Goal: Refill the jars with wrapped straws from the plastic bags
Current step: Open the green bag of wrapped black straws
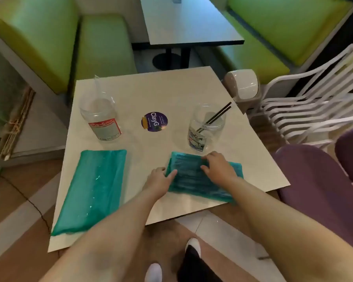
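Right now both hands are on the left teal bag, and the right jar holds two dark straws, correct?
Not quite. In the head view the left hand and right hand are on the right teal bag; the left teal bag lies untouched. The right jar does hold two dark straws.

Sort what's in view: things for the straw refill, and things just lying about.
For the job: right teal bag under left hand and right hand; left teal bag; red-label jar; blue-label jar with black straws.

Just lying about: ClayG sticker; stacked white chairs.
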